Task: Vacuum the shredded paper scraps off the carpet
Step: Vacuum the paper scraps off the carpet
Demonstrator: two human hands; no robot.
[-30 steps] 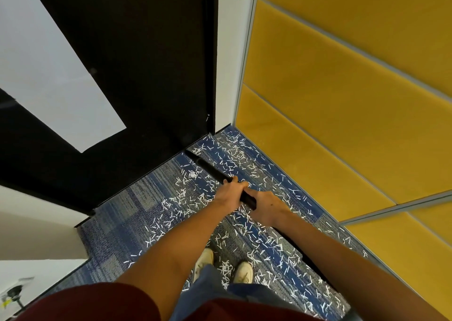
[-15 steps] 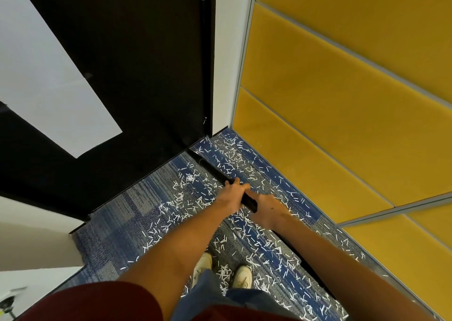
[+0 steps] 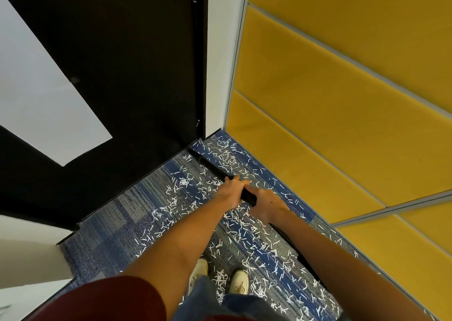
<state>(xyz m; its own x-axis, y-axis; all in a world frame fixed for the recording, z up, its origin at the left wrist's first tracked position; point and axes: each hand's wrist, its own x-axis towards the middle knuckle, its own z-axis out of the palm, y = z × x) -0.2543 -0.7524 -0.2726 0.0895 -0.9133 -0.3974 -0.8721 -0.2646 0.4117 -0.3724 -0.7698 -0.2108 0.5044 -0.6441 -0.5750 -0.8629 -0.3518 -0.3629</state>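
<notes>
White shredded paper scraps [image 3: 247, 232] lie scattered over the blue and grey carpet [image 3: 117, 223]. A black vacuum wand [image 3: 212, 166] runs from my hands toward the far corner, where its tip lies among scraps by the door foot. My left hand [image 3: 231, 192] grips the wand farther along. Just behind it, my right hand [image 3: 267, 207] grips the wand's near end. A dark hose [image 3: 303, 257] trails back under my right forearm.
A black door [image 3: 127, 76] with a white sheet [image 3: 41, 95] on it stands ahead and left. A white post [image 3: 216, 59] meets yellow padded wall panels [image 3: 342, 100] on the right. My white shoes [image 3: 238, 282] stand on the carpet among scraps.
The view has shifted slightly; both hands keep their grip on the wand, whose tip stays near the corner. The scraps lie as before.
</notes>
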